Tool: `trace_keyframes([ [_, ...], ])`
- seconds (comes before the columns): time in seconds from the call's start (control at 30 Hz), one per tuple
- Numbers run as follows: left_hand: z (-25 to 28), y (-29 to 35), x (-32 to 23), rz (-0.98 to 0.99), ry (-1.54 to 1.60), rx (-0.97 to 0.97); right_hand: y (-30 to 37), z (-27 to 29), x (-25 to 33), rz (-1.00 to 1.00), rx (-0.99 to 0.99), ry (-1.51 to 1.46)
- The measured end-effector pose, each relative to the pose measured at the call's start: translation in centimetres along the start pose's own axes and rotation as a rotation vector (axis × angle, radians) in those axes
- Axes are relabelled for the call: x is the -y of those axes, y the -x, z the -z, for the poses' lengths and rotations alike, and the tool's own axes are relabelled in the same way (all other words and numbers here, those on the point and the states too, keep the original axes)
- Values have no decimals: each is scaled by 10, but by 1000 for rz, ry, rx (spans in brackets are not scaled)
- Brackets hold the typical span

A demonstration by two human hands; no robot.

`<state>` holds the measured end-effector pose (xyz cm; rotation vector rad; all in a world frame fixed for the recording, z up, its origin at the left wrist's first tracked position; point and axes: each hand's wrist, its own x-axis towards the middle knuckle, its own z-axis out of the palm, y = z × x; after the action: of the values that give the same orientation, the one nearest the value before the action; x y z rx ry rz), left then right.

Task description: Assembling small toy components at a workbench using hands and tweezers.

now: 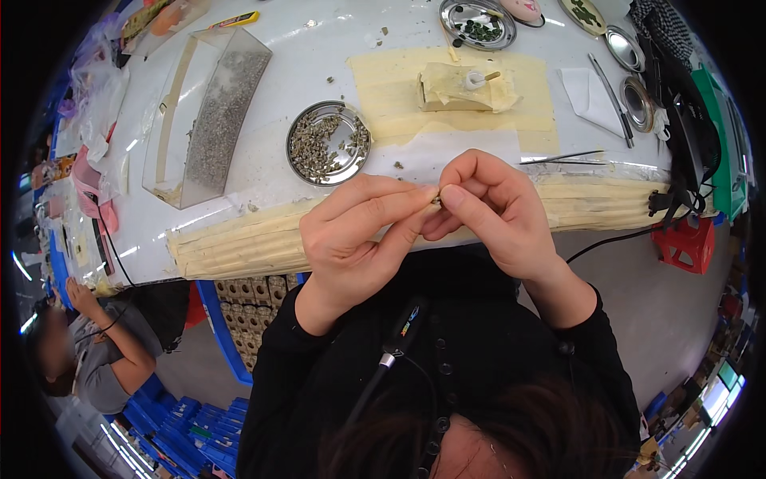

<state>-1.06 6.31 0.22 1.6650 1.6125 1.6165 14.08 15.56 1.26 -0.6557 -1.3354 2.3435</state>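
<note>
My left hand (pixel 363 227) and my right hand (pixel 503 211) meet fingertip to fingertip above the table's padded front edge. Pinched between them is a tiny dark piece (pixel 436 200), mostly covered by the fingers and too small to name. Both thumbs and index fingers press on it from either side. Just beyond my left hand stands a round metal dish (pixel 357 166) holding many small grey-brown pieces (pixel 315 148). One loose piece (pixel 398 165) lies on the white sheet past my fingers.
A clear box (pixel 163 132) of grey pieces stands left. A tape-wrapped block (pixel 447 92) sits behind my hands. Tweezers (pixel 562 157) and a pen-like tool (pixel 610 96) lie right, near small metal dishes (pixel 625 48). Another person (pixel 120 351) works at left. A red stool (pixel 686 243) stands right.
</note>
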Motion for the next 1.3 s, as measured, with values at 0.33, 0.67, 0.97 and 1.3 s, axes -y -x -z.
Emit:
trace_keyframes([
  [0.33, -7, 5, 4, 47, 101, -56, -2, 4, 0, -48, -4, -71],
  [0.67, -4, 2, 1, -34, 23, -51, -1, 5, 1, -17, 68, -66],
  [0.97, 0, -1, -8, -41, -151, -3, 1, 1, 1, 74, 56, -1],
  [1.3, 2, -3, -9, -9, -86, 15, 0, 3, 3, 24, 37, -27],
])
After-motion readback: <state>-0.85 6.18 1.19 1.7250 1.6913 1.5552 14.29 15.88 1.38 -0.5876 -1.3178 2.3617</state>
